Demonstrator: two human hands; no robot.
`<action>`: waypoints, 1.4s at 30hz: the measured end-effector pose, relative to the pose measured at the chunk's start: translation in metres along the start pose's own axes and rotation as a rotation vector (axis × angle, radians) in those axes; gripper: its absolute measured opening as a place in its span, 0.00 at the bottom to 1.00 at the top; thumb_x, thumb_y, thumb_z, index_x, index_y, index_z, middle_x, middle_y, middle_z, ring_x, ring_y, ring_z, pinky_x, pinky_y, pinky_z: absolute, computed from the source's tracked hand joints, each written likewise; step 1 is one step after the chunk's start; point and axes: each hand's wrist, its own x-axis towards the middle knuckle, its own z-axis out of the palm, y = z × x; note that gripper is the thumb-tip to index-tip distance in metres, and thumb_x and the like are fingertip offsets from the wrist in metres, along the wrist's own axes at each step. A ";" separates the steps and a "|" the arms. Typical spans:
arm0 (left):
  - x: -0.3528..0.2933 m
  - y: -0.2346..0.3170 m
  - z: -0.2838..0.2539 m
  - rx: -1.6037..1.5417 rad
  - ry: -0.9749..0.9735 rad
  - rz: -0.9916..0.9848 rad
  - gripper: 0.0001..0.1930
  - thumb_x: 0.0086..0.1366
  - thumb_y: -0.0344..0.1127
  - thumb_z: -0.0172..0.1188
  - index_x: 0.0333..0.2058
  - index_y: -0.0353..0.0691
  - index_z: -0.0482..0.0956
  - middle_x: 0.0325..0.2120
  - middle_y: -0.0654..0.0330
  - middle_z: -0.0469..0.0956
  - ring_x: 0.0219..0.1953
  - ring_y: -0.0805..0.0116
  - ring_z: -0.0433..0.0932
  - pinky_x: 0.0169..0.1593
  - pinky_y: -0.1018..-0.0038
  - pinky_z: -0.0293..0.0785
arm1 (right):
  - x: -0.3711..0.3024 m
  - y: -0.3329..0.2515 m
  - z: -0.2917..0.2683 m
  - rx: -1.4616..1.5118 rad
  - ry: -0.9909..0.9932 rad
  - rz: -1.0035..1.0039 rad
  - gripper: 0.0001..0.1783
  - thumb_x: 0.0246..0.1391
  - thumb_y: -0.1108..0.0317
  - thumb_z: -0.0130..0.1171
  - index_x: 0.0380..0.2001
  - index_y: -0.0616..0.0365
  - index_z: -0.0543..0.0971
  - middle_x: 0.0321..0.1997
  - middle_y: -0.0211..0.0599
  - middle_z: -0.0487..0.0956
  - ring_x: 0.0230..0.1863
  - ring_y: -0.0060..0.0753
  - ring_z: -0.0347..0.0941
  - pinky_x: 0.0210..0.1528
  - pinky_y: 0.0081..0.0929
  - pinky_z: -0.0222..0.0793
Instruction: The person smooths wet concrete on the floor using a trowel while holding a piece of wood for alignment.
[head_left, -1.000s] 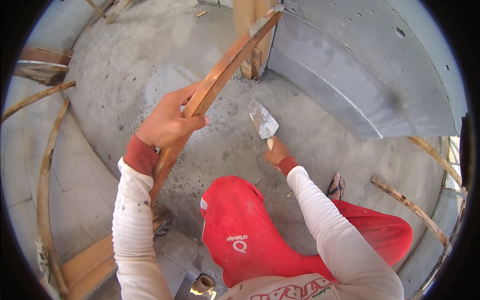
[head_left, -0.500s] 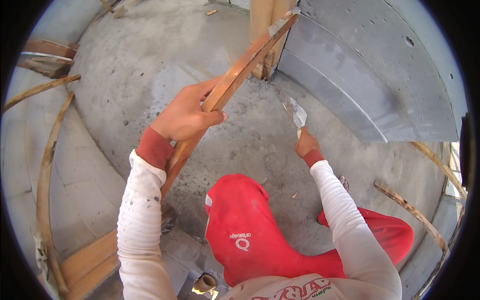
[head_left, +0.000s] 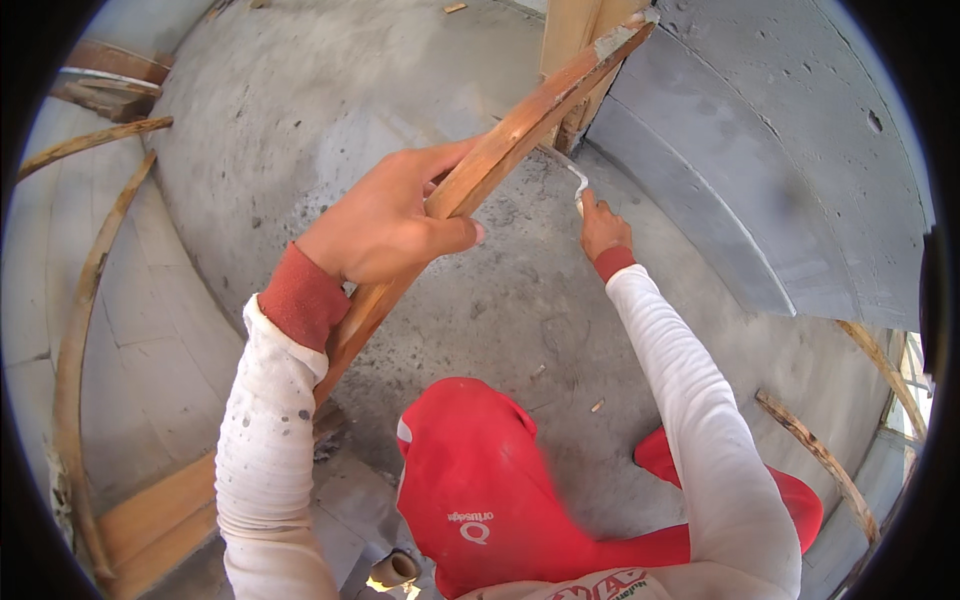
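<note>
My left hand (head_left: 395, 215) is wrapped round a long wooden batten (head_left: 545, 115), thumb on the near side and fingers behind. The batten slants from beside my left forearm up to the corner of the grey wall, and pale mortar coats its far end. My right hand (head_left: 605, 228) grips the handle of a trowel (head_left: 577, 178) low near the floor. The trowel is turned edge-on, its tip near the foot of a wooden post (head_left: 570, 50) at the wall's corner. Part of its blade is hidden behind the batten.
The grey block wall (head_left: 720, 170) rises at the right. Bent-looking poles stand at the left (head_left: 85, 320) and right (head_left: 820, 455). Planks (head_left: 165, 520) and a short pipe (head_left: 398, 567) lie at lower left. My red-clad knee (head_left: 470, 440) is close below. Small scraps dot the concrete floor (head_left: 300, 120).
My right hand has moved the trowel up toward the post's foot and turned its blade edge-on. My left hand keeps its hold on the batten. The whole view has shifted slightly.
</note>
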 end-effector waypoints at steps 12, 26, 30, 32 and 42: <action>-0.003 0.007 -0.006 0.041 -0.015 -0.023 0.32 0.57 0.34 0.65 0.61 0.32 0.73 0.34 0.56 0.78 0.38 0.64 0.75 0.47 0.66 0.75 | -0.009 -0.006 0.008 -0.073 -0.165 -0.086 0.19 0.65 0.71 0.49 0.57 0.47 0.67 0.44 0.50 0.84 0.46 0.59 0.82 0.48 0.52 0.77; 0.001 0.007 -0.004 0.045 -0.005 0.018 0.36 0.55 0.35 0.63 0.66 0.41 0.70 0.31 0.49 0.80 0.34 0.57 0.76 0.45 0.65 0.75 | -0.044 0.089 0.000 -0.196 -0.053 0.062 0.16 0.64 0.70 0.51 0.54 0.46 0.66 0.42 0.44 0.82 0.41 0.56 0.83 0.42 0.51 0.79; 0.000 -0.004 -0.002 0.033 0.025 0.063 0.36 0.55 0.35 0.63 0.65 0.41 0.70 0.31 0.48 0.80 0.33 0.56 0.77 0.44 0.64 0.75 | -0.053 0.077 0.006 -0.222 -0.138 0.043 0.17 0.63 0.68 0.52 0.54 0.48 0.65 0.44 0.46 0.81 0.42 0.60 0.82 0.41 0.54 0.78; -0.006 -0.006 -0.006 0.071 0.020 0.031 0.36 0.54 0.35 0.62 0.65 0.41 0.71 0.30 0.48 0.80 0.32 0.55 0.77 0.43 0.64 0.75 | -0.059 0.051 -0.015 -0.216 -0.143 0.037 0.18 0.64 0.68 0.51 0.55 0.48 0.64 0.44 0.47 0.81 0.42 0.60 0.82 0.42 0.54 0.78; -0.004 -0.007 -0.005 0.107 0.026 0.035 0.37 0.53 0.37 0.62 0.65 0.38 0.71 0.27 0.46 0.80 0.29 0.53 0.78 0.41 0.63 0.76 | -0.080 0.041 -0.033 -0.199 -0.083 0.181 0.22 0.63 0.60 0.56 0.56 0.48 0.64 0.44 0.47 0.81 0.41 0.61 0.82 0.43 0.53 0.79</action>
